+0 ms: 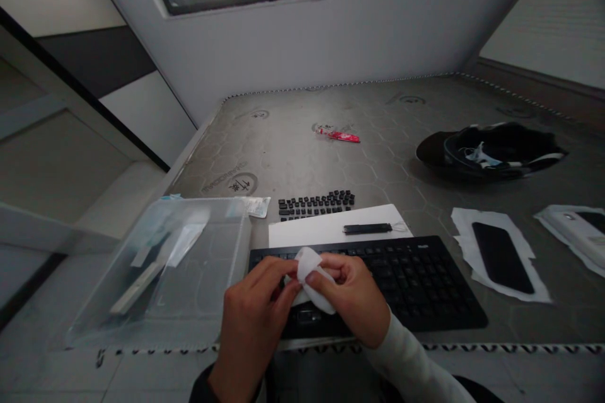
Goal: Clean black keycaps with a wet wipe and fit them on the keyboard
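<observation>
At the far left of the worktop (293, 157) lies a clear plastic bin (170, 264), tipped on its side, with pale strips and packets inside. Just right of it our left hand (253, 321) and right hand (352, 299) meet over the left end of the black keyboard (378, 283). Both pinch a white wipe (309, 277): the left grip closes thumb and forefinger on its near edge, the right grip holds the folded bulk against the palm, so each hand is closed on the wipe and nothing else.

Behind the keyboard a cluster of loose black keycaps (316, 204) sits in rows beside a white sheet (331, 233) carrying a slim black bar (367, 228). We judge that the caps are already off and the wiping is underway, with the refitting left to do; we cannot tell how much of the keyboard is bare.

Further right a dark phone (501, 257) rests on torn paper, and a black cap (491, 151) lies beyond.
</observation>
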Available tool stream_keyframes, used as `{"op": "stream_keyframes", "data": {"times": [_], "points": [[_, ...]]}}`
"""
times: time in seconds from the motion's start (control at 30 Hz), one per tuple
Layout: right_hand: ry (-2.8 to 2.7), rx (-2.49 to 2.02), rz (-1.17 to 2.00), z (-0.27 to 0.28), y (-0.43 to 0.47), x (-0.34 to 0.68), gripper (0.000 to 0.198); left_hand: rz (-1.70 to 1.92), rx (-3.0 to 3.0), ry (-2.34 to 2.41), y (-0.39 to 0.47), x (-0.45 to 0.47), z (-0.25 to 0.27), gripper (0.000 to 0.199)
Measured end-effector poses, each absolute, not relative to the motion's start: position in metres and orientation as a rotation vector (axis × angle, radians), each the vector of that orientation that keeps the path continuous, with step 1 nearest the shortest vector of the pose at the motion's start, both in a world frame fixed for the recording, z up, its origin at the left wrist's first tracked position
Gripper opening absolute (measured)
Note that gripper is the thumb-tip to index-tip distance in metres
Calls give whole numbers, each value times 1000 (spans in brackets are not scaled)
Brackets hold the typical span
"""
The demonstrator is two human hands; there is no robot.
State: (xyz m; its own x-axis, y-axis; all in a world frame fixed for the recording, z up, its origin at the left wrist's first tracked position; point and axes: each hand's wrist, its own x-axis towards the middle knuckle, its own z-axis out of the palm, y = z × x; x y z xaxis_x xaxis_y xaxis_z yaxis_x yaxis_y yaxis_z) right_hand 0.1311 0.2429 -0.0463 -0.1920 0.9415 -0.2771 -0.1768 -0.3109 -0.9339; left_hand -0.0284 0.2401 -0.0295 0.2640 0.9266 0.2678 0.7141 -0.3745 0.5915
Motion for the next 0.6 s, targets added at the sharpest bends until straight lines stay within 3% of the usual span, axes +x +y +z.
{"op": "stream_keyframes", "data": {"times": [0.2,0.37,0.6], "points": [[-1043,-1103,1632,-51,246,134,31,892,2113,1498,240,-26,-30,12],[-731,-903,1811,-62,248,131,27,967,2012,1588,237,-21,-27,15],[-729,-905,1777,-64,248,132,25,983,1963,1600,236,-17,-26,17]]}}
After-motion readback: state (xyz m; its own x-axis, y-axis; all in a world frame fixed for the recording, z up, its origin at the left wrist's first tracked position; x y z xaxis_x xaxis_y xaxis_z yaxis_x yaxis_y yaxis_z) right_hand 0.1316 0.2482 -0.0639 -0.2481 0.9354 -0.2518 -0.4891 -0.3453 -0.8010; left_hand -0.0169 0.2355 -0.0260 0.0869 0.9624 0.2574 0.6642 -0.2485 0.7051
